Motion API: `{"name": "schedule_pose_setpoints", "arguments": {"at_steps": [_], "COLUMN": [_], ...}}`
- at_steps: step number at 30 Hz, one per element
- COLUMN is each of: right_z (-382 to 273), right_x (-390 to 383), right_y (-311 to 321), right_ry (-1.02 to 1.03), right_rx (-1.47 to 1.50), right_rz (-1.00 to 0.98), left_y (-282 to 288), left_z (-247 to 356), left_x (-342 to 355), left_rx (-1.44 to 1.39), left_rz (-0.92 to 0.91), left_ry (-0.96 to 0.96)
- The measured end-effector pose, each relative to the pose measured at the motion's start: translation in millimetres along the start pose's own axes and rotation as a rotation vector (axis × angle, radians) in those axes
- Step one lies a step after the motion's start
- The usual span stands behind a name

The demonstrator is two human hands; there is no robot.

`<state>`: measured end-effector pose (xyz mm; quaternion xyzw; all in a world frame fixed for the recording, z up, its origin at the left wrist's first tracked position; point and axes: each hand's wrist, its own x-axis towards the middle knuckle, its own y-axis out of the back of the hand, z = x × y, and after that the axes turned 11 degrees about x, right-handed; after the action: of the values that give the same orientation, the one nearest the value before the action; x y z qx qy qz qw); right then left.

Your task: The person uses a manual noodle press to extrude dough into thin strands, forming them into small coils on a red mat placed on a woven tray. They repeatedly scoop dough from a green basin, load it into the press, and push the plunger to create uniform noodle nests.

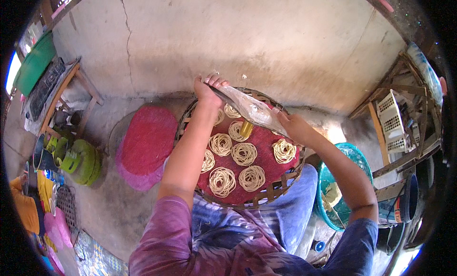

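Observation:
My left hand [209, 91] and my right hand [291, 125] are closed round the two ends of what looks like a dough press [252, 106]. It is a long, flat piece smeared with white, slanting down from left to right. A brass-coloured cylinder [246, 129] juts out below its middle. Under it a round woven basket [271, 192], lined with dark red mesh [266, 176], rests on my lap. Several coils of pale dough strands [244, 154] lie on the mesh, set apart or nearly touching. My arms and the press hide part of the basket.
On the floor at left lie round red and pink mesh sheets [148, 142] beside a green gas cylinder [85, 162]. A teal tub [342, 154] stands at my right. The wall [190, 38] rises just beyond the basket. Wooden stands flank both sides; the right one holds a white crate [392, 119].

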<state>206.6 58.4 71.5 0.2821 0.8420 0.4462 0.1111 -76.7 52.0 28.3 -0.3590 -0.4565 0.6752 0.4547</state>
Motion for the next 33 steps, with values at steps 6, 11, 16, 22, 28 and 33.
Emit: {"name": "schedule_pose_setpoints", "arguments": {"at_steps": [6,11,16,22,28,33], "right_z": [4,3,-2,0,27,43], "right_x": [-16,-31,-36,-39,-42,-54], "right_y": [-3,-12,-19,-21,-18,-18], "right_ry": [-0.578,-0.573,-0.549,-0.506,-0.533,-0.471], "right_rx": [0.472,0.634,0.635,0.635,0.699,0.644], "right_rz": [-0.012,0.026,0.155,0.284,0.286,0.416], "left_y": [1,20,21,27,31,25], "left_z": [-2,-16,-25,-29,-33,-30], "left_x": [-45,-83,-87,-78,-83,-99], "left_rx": [1.048,1.724,1.769,1.813,2.314,2.677], "left_rz": [0.061,-0.174,-0.263,-0.245,-0.5,-0.812], "left_ry": [0.09,0.431,0.478,0.526,0.058,-0.234]}}
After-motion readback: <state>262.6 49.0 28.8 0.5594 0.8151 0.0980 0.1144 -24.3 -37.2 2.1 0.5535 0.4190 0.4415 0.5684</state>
